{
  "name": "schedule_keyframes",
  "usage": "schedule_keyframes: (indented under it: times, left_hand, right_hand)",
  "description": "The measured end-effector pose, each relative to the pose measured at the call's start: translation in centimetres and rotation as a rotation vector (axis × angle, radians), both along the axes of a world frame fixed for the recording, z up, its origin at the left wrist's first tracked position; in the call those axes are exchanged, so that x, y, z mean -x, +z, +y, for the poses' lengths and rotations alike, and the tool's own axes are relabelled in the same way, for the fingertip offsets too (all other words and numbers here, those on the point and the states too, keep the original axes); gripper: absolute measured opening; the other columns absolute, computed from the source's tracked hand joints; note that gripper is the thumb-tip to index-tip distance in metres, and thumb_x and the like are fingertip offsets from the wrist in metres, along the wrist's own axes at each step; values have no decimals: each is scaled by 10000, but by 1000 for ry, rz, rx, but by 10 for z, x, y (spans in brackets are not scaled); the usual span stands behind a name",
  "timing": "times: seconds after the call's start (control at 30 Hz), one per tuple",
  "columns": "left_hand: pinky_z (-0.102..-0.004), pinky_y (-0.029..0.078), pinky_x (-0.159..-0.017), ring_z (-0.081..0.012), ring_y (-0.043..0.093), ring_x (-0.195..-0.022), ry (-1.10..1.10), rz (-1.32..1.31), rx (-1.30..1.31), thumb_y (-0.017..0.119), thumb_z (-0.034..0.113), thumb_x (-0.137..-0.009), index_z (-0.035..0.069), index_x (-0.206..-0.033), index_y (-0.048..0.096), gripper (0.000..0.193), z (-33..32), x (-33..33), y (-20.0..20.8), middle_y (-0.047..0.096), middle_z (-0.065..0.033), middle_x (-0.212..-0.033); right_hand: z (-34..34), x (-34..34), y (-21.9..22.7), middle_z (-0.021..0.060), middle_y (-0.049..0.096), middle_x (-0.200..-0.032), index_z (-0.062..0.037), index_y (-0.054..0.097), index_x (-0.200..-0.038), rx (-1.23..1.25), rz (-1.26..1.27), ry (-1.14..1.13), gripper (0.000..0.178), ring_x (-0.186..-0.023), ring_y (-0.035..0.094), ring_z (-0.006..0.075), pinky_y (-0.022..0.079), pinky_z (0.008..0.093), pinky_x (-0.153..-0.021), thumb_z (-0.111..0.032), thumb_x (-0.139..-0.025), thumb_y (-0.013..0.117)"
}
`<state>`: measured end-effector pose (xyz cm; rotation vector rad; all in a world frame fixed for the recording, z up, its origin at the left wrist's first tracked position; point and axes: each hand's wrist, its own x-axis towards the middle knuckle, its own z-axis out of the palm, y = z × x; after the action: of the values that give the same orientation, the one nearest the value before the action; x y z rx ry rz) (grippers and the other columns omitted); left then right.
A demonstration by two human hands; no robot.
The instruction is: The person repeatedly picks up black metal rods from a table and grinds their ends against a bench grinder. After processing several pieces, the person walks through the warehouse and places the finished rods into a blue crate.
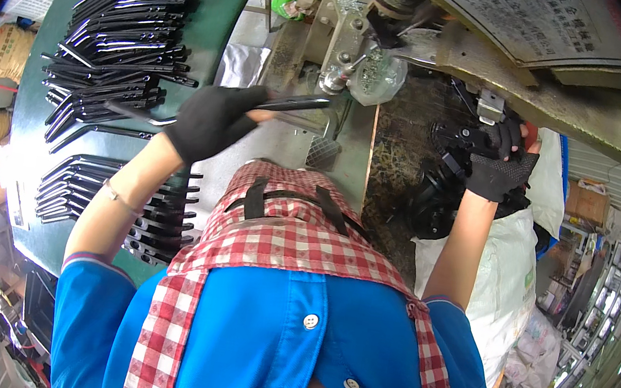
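Observation:
My left hand (217, 121), in a black fingerless glove, is closed round a bent black tube (299, 103) with a shiny surface. One end of the tube points right toward the machine, and the other sticks out to the left over the green table. On the right, my gloved right hand (499, 165) has its fingers curled on a black clamp-like part (463, 138) above a dark pile of black parts (437, 200). The gloves hide how the fingers lie. A small silver metal block (490, 106) shows just beyond that hand.
Many bent black tubes (127, 33) lie in rows on the green table (210, 29) at left. A metal press (344, 48) stands ahead, with a clear plastic bag (379, 78) of small pieces. A white sack (507, 261) lies at right. A foot pedal (323, 152) is below.

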<state>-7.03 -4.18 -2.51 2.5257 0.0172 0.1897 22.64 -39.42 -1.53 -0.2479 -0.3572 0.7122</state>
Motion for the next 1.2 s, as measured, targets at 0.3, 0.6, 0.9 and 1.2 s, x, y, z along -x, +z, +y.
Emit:
schedule_keyframes:
  times: [0.3, 0.6, 0.9, 1.2]
  left_hand:
    - [-439, 427, -543, -383, 582, -624, -99, -62, 56, 572, 334, -907, 43, -995, 589, 305, -36, -33, 37, 568, -181, -641]
    - [-364, 406, -588, -233, 498, -618, -217, 148, 374, 640, 261, -885, 40, -1037, 483, 310, -22, -35, 42, 513, -111, -721]
    - [-389, 428, -576, -357, 576, -637, -214, 23, 141, 575, 207, -914, 28, -1023, 564, 210, -20, -35, 50, 556, -179, -666]
    - [-414, 385, -538, -385, 518, -566, -239, 170, 293, 488, 328, -969, -2, -839, 553, 359, -30, -43, 53, 486, -197, -574]
  right_hand:
    - [83, 58, 32, -28, 466, -658, -99, 534, -874, -97, -14, 34, 162, -481, 462, 104, 481, 397, -651, -260, -883, 550]
    - [95, 68, 36, -40, 573, -708, -131, 595, -799, 41, -21, -127, 190, -629, 532, 83, 467, 353, -613, -309, -850, 556]
    - [88, 60, 29, -41, 558, -719, -199, 568, -743, -93, -49, -49, 149, -555, 491, 73, 417, 304, -525, -279, -860, 523]
    - [94, 62, 27, -34, 578, -750, -181, 566, -768, -57, -176, 4, 162, -464, 449, 59, 350, 269, -475, -256, -894, 500]
